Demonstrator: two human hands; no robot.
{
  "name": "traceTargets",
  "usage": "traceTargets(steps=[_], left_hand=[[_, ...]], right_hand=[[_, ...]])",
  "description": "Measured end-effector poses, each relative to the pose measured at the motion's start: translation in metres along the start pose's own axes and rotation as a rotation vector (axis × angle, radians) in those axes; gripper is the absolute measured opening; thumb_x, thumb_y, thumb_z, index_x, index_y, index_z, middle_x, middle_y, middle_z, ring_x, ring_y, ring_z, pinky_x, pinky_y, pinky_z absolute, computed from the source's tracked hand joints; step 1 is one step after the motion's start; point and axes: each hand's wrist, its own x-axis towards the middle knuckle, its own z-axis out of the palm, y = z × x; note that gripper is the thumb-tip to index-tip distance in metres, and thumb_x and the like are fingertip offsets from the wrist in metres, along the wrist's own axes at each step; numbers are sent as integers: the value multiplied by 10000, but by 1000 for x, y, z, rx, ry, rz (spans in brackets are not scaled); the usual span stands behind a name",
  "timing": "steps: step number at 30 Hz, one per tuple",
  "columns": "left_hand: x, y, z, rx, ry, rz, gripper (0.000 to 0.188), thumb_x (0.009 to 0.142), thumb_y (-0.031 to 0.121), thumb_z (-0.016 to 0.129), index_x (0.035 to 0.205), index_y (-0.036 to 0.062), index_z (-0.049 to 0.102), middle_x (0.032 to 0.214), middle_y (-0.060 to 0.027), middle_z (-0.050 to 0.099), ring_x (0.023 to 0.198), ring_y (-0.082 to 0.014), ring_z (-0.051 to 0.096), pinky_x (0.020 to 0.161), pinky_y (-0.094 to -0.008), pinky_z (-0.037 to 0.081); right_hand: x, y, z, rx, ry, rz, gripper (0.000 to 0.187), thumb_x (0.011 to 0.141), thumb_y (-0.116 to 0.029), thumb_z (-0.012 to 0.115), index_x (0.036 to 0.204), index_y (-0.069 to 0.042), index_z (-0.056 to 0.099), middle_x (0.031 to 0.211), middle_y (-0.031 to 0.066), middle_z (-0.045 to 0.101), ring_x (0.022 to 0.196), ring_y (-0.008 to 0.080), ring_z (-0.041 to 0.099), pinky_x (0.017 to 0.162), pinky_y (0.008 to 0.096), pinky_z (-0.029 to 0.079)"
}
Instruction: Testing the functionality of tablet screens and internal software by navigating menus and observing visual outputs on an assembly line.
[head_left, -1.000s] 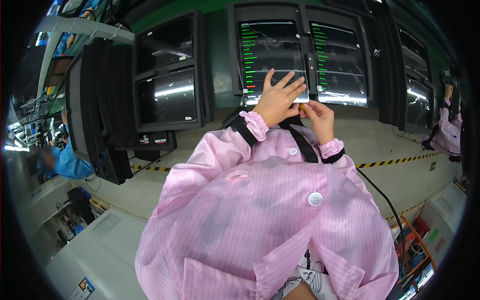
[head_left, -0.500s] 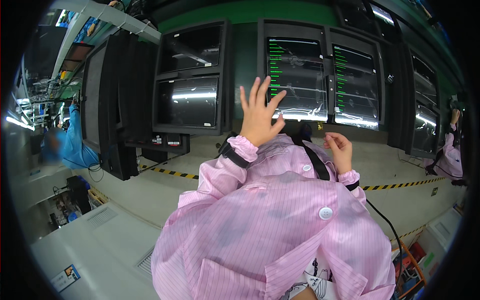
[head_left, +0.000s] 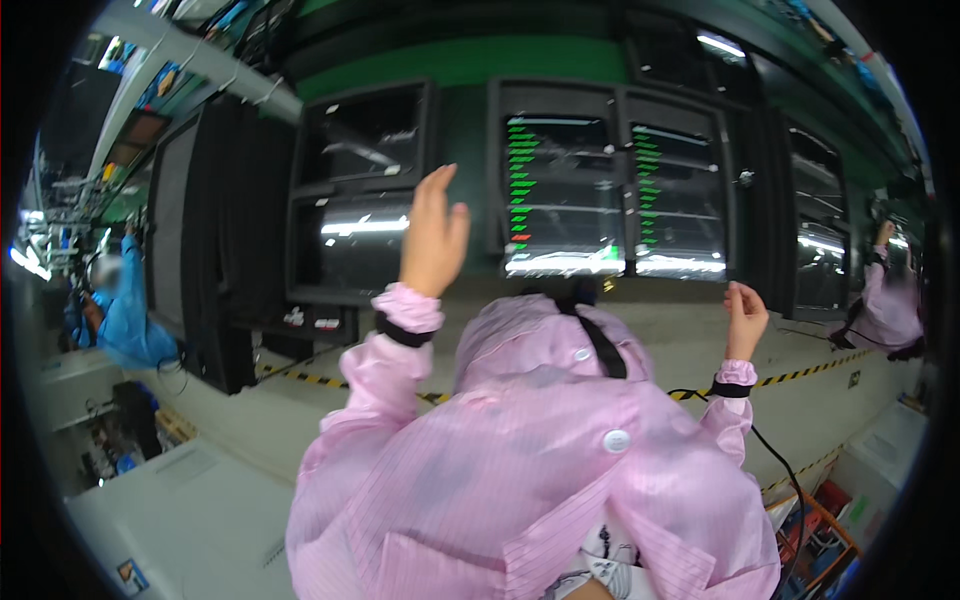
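Note:
My left hand (head_left: 434,240) is raised with its fingers stretched out, holding nothing, in front of the left black frame (head_left: 292,240) with two dark screen panels. To its right is another black frame (head_left: 496,190). It holds a left lit panel (head_left: 570,200) and a right lit panel (head_left: 685,200), both showing rows of green lines. One row on the left panel is red, and a green patch glows near its bottom edge. My right hand (head_left: 746,322) is beside the frame's lower right corner, fingers curled to the thumb; whatever they hold cannot be made out.
A further black frame with panels (head_left: 820,220) stands at the right. Large black equipment (head_left: 215,240) stands at the left. A person in blue (head_left: 138,310) is at the far left, another in pink (head_left: 890,305) at the far right. Yellow-black tape (head_left: 320,380) crosses the floor.
My left hand has moved left, away from the lit left panel. My right hand has moved right. The left panel now shows a red row and a green patch. The view has shifted.

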Motion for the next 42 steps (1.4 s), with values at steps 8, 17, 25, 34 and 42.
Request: traceTargets(steps=[8,17,25,34,42], left_hand=[[164,27,-30,-91,-421,-11,329,899,143,586,1187,-18,574,1010,-123,678,921,-173,649,812,-281,498],[345,8,191,-308,-738,-542,435,903,279,556,1229,-8,533,1192,-155,552,1044,-245,590,855,-381,535],[366,-24,363,-207,-564,-842,649,781,483,668,1161,-32,559,1038,-133,635,915,-260,622,732,-365,519],[376,46,287,-797,-553,-715,340,848,240,675,1092,25,576,984,-54,654,821,-151,655,718,-318,547],[301,95,123,-833,-401,-693,242,853,218,652,973,8,640,886,-63,679,754,-147,661,689,-303,543]], right_hand=[[162,-129,-71,-396,-120,-316,248,889,-225,654,966,9,678,781,26,675,700,58,587,633,218,458],[341,-81,50,405,-385,495,380,919,-111,528,1244,77,468,1132,221,598,999,307,620,887,374,522],[439,1,148,720,-89,873,458,886,-200,587,1276,-56,395,1267,199,440,1174,301,462,940,439,453],[436,-61,133,1090,-90,972,466,790,-149,734,1119,-42,422,988,110,435,915,262,528,863,496,507],[315,-195,103,961,-329,622,399,829,-48,677,1057,117,394,1132,231,462,1091,392,507,970,533,477]])
